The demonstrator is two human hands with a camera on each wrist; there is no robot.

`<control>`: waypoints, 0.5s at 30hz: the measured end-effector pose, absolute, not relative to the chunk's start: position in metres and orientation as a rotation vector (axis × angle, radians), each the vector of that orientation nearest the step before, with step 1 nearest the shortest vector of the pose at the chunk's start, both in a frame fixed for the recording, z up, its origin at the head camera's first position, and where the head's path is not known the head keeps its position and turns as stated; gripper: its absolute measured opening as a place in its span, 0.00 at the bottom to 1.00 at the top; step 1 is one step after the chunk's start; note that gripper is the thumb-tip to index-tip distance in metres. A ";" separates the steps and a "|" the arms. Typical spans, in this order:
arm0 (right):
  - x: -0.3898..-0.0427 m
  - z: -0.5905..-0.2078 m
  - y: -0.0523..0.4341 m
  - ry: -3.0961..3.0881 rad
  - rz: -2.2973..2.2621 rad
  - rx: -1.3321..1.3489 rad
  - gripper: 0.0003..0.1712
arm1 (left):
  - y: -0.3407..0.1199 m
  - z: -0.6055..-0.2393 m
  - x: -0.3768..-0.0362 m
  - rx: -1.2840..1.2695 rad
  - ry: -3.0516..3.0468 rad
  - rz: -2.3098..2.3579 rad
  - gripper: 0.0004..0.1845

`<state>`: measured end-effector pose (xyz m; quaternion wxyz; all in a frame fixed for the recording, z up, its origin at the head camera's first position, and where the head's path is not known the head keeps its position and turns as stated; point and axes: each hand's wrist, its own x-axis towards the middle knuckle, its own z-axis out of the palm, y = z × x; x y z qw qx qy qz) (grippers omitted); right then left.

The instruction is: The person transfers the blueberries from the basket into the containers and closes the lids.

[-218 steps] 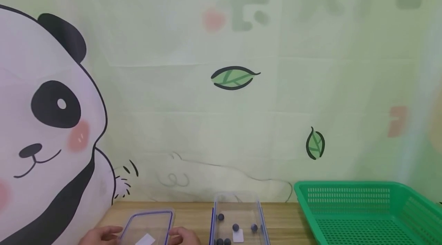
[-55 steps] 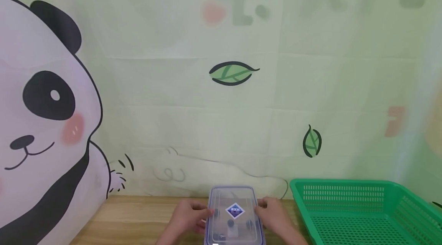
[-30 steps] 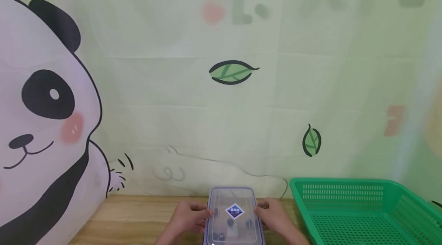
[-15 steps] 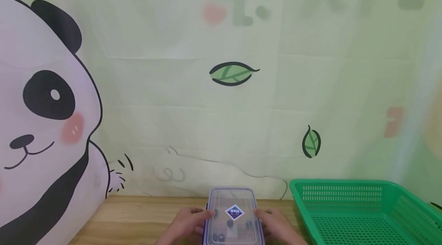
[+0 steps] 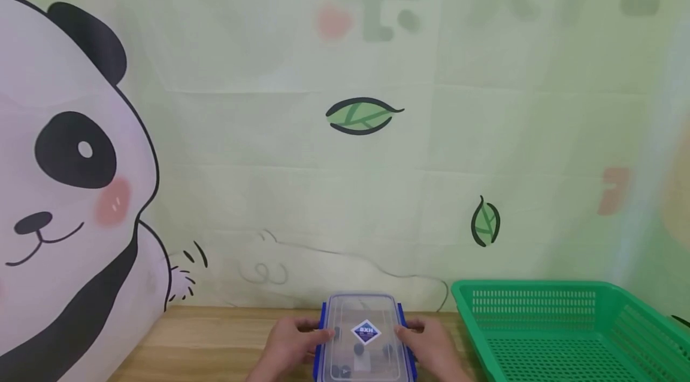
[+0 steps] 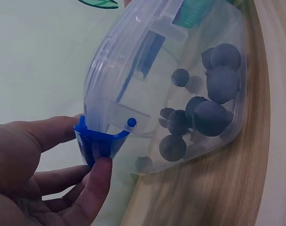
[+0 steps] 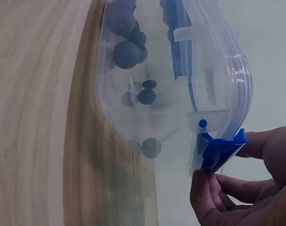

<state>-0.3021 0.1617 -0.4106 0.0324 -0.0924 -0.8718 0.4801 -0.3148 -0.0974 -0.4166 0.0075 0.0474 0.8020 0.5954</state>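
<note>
Pinching a blue clip on each long side of the clear plastic box (image 5: pixel 364 337), which sits on the wooden table (image 5: pixel 215 340) just left of the green basket (image 5: pixel 566 328). Left hand (image 5: pixel 288 343) with thumb and forefinger closed on the left clip (image 6: pixel 98 141); right hand (image 5: pixel 431 346) likewise nipping the right clip (image 7: pixel 220 148), remaining fingers loosely curled underneath. Lid (image 5: pixel 366 313) already resting on top, dark round balls (image 6: pixel 213 101) heaped inside.

Risks, as judged from here: one clip snapping home before the other and tipping the lid askew; a fingertip caught under a closing flap; uneven pressure sliding the box across the smooth wood or jolting the balls around.

Hard to settle whether either clip is latched or merely swung out — both wrist views show the flaps angled away from the wall, but not the catch itself. Near end of the box and both wrists cut off at the bottom of the head view. Exact ball count lost to reflections and overlap. Label print too small to read.
</note>
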 end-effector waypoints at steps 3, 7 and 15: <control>-0.302 -0.411 0.161 -2.674 1.448 -0.262 0.20 | -0.097 -0.417 -0.314 0.168 2.523 1.868 0.21; -0.300 -0.411 0.162 -2.657 1.402 -0.204 0.18 | -0.096 -0.415 -0.313 0.175 2.552 1.845 0.19; -0.299 -0.410 0.161 -2.638 1.343 -0.138 0.15 | -0.093 -0.409 -0.311 0.152 2.657 1.745 0.17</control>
